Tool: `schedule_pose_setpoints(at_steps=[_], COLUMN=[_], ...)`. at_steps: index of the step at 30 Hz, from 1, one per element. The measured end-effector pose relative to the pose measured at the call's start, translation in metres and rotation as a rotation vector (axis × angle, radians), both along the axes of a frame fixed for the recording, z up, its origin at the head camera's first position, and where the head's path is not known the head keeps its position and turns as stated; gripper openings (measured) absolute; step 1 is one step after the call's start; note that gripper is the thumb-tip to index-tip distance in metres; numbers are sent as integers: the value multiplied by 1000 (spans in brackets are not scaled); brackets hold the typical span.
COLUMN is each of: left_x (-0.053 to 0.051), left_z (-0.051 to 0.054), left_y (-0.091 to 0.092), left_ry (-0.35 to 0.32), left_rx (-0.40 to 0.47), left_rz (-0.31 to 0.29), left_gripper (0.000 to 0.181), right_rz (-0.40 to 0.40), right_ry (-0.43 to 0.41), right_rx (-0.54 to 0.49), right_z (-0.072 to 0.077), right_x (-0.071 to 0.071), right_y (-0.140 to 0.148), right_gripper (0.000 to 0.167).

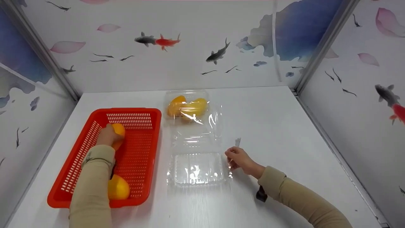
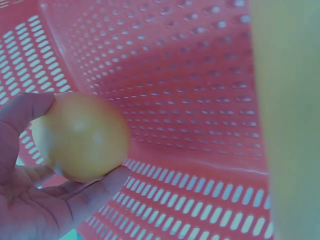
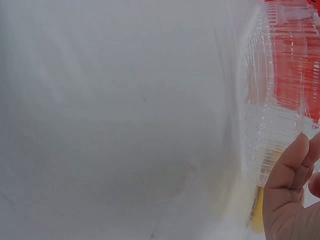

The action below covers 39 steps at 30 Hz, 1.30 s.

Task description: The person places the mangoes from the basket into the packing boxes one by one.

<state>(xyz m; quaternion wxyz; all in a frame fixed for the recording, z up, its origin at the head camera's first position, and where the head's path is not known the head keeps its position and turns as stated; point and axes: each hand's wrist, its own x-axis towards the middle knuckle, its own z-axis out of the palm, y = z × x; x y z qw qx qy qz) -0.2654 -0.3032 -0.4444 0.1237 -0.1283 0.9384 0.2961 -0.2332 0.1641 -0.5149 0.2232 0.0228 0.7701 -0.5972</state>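
The mango in the left hand is smooth and yellow-orange, nearly round as the left wrist view has it, with pale highlights and a warmer flush along its upper edge. Thumb and fingers grip it from opposite sides, inside the red basket, near its far left corner; whether it touches the slotted wall cannot be told. A second mango lies at the basket's near end, partly behind the sleeve. The right hand, fingers bent, is at the right edge of a clear container; whether it pinches that edge cannot be told. Behind stands a filled container with two yellow mangoes. A dark mark on the left cuff is too small to read. The red floor shows between the fruit and the basket's right wall. Bare white worktop reaches from the right hand to the printed right wall.
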Motion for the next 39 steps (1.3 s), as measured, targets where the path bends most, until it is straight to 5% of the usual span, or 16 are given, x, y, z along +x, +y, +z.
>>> schedule_pose_setpoints(at_steps=[5,16,23,30,39], left_x=[0,7,14,15,15], left_z=[8,32,45,57,57], left_y=[5,30,58,87,128], left_ry=[20,71,40,32,28], left_rx=[59,24,134,170,217], left_rz=[13,11,13,-57,-181], left_gripper=[69,59,66,74,77], right_rz=[14,4,12,4,17], right_ry=[2,-11,-22,-34,-28], right_rx=[0,-20,-6,-15,-48], right_z=[0,-4,-2,-4,1], right_x=[0,-3,-2,-2,0], right_y=[1,1,1,1,0], right_gripper=[31,26,29,30,31])
